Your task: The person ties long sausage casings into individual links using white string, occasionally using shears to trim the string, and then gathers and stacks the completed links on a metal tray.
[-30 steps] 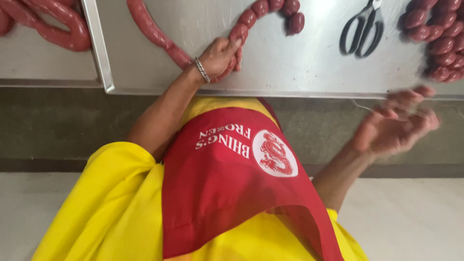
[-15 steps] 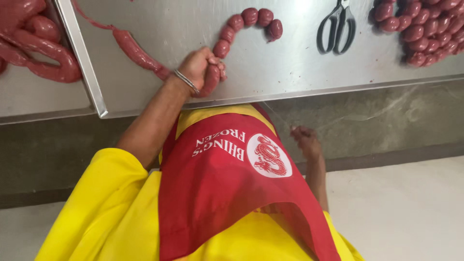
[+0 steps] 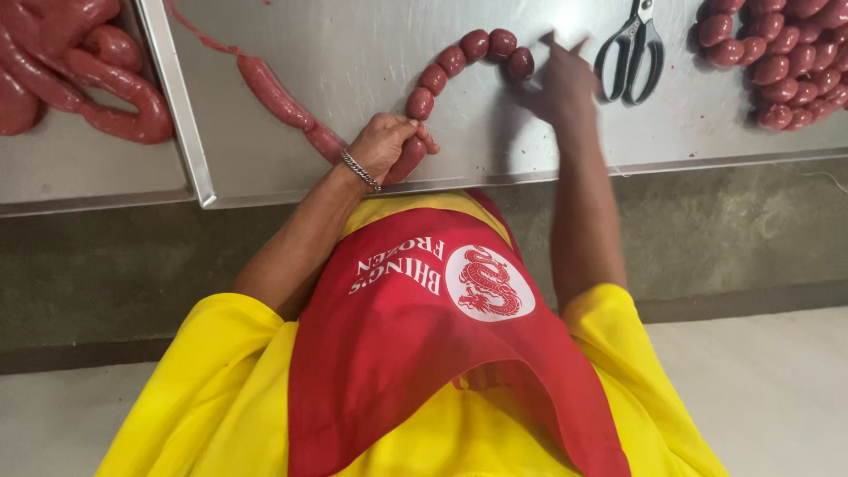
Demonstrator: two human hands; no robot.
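Note:
My left hand (image 3: pixel 382 147), with a metal bracelet on the wrist, is closed around a red sausage chain (image 3: pixel 455 60) near the front edge of the steel table (image 3: pixel 353 35). From the fist, short tied links curve up and to the right. A long untied length of sausage (image 3: pixel 276 95) runs off to the upper left. My right hand (image 3: pixel 558 84) is blurred, with its fingers spread, and rests just right of the last link. It holds nothing that I can see.
Black-handled scissors (image 3: pixel 629 53) lie right of my right hand. A heap of tied sausage links (image 3: pixel 786 53) fills the far right corner. Thick coils of unlinked sausage (image 3: pixel 79 75) lie in a steel tray (image 3: pixel 177 106) at left. A concrete ledge runs below the table.
My right hand has come up from below the table edge onto the table beside the chain's end. My left hand has kept its grip on the sausage.

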